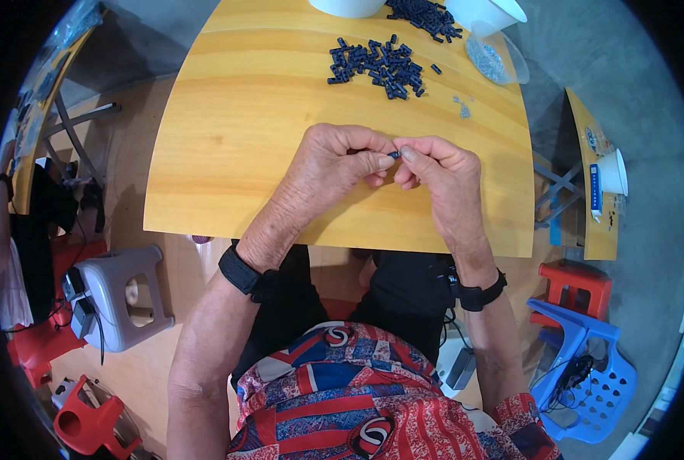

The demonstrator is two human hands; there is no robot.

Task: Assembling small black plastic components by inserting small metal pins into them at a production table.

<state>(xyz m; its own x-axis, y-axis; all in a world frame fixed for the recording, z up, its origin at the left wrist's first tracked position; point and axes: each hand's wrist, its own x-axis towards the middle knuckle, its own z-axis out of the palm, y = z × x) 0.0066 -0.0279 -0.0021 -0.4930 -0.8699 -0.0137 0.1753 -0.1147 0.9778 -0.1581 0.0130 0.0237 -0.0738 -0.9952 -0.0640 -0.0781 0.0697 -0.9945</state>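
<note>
Small dark part [394, 154], pinched between fingertips of left hand [334, 165] and right hand [442, 172], mid-desk [227, 153]; bare wood toward near edge, dark parts pile [376, 67] near far edge.

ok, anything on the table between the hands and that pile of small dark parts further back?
Nothing visible. Both hands, left hand and right hand, pinch one small dark part between their fingers above the wooden table. The strip of tabletop up to the pile of dark parts is bare wood.
</note>
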